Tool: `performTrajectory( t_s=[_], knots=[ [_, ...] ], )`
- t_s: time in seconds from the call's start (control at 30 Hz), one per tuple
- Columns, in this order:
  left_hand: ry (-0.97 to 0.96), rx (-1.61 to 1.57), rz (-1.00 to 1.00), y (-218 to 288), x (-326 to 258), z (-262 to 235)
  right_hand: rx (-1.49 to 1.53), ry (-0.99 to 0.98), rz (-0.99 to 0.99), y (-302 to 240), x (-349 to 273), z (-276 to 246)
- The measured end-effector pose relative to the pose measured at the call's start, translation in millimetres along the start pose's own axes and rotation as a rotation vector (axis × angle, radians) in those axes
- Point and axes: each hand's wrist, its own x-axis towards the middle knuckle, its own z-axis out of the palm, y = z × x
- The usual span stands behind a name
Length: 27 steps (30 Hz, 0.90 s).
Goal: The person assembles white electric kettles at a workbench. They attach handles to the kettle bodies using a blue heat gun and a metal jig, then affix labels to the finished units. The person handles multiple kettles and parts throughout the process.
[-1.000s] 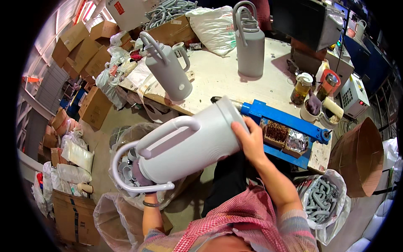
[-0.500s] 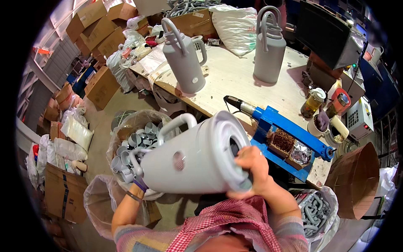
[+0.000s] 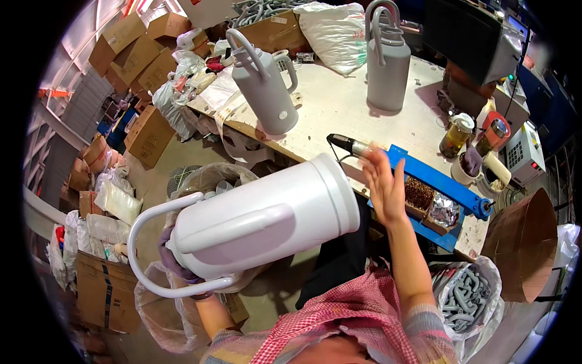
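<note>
Large pale grey jug [image 3: 260, 221] lay on its side in mid-air, near the body, below the near edge of the worktable [image 3: 339, 115]. Its flat base pointed right, toward the table; its looped wire handle [image 3: 151, 255] pointed left.

Left hand [image 3: 179, 267], in a dark glove, was closed around the jug's top end where the handle meets it, and carried the whole weight. Right hand [image 3: 383, 188] was off the jug, fingers spread wide, holding nothing. It hovered just right of the base rim, near a dark-tipped power tool [image 3: 348, 144] lying at the table edge beside a blue tray [image 3: 448, 185] of small parts.

Two more grey jugs stood upright, far on the table: one left [image 3: 264, 91], one right [image 3: 388, 60].

Judgement: with a single hand gripping one end, the long body would want to sag and roll. To do this step well, keep the left wrist firm and the jug level, bring the free palm flat under the base before turning it, and keep the handle clear of the bagged bin [image 3: 212, 182] below.
</note>
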Motion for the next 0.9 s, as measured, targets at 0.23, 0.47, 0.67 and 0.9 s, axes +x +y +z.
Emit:
performTrajectory(
  t_s=[0.23, 0.47, 0.67, 0.9],
  knots=[
    [0.136, -0.400, -0.562, -98, -25, -34, 0.285, -0.094, 0.293, -20, -12, 16],
    [-0.145, -0.122, -0.450, -77, -5, -5, -0.608, 0.138, -0.447, 21, -30, 24],
    [-0.027, -0.037, -0.126, 9, 74, 24, 0.045, 0.417, 0.360, 131, 24, 22],
    [-0.281, 0.447, 0.608, 17, 187, 138, -0.257, -0.057, -0.100, 11, 81, 91]
  ],
)
